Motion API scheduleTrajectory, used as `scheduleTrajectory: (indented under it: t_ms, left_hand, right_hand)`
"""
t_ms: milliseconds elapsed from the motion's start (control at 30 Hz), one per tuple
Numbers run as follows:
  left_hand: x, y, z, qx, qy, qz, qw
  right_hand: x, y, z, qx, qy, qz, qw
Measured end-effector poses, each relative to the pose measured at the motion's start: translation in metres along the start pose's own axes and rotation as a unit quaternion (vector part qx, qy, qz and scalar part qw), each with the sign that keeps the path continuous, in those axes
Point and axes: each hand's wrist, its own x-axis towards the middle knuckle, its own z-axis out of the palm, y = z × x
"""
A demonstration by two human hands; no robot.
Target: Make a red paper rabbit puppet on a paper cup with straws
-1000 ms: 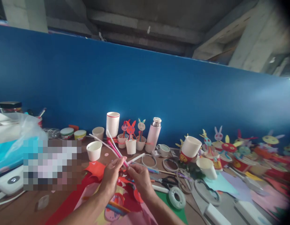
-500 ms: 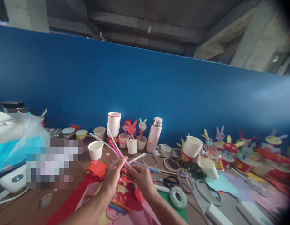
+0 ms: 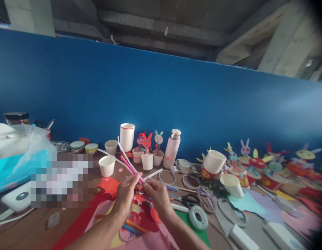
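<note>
Pink and white straws (image 3: pixel 127 163) fan upward and to the left from between my two hands. My left hand (image 3: pixel 127 189) pinches the bundle low down, thumb and fingertips pressed together. My right hand (image 3: pixel 153 191) closes its fingers on the lower end, close beside the left. The fingertips hide the bottom ends of the straws. Below my hands lie red paper pieces (image 3: pixel 147 225), a pink sheet and a few coloured sticks. A white paper cup (image 3: pixel 107 166) stands left of the straws. Behind them are small cups (image 3: pixel 147 162) with rabbit-faced paper figures.
A pink thermos (image 3: pixel 171 149) and a stack of paper cups (image 3: pixel 127 136) stand by the blue partition (image 3: pixel 161 93). To the right lie tape rolls (image 3: pixel 198 217), scissors (image 3: pixel 189 200) and several finished rabbit cups (image 3: pixel 237 170). A plastic bag (image 3: pixel 33 142) and white device (image 3: pixel 17 197) sit left.
My hands stay together on the straws, which have shifted only slightly. The whole view has moved a little; the objects on the table look the same.
</note>
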Motion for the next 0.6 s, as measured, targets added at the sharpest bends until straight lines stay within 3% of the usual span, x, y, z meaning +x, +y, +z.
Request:
scheduleTrajectory:
  t_ms: [333, 600]
  left_hand:
    - [-0.004, -0.001, 0.0, 0.01, -0.002, -0.003, 1.0]
    - [-0.006, 0.003, 0.002, 0.003, 0.006, -0.001, 1.0]
  right_hand:
    - [0.0, -0.001, -0.001, -0.044, 0.016, -0.016, 0.999]
    - [-0.005, -0.012, 0.002, -0.018, 0.008, -0.022, 1.0]
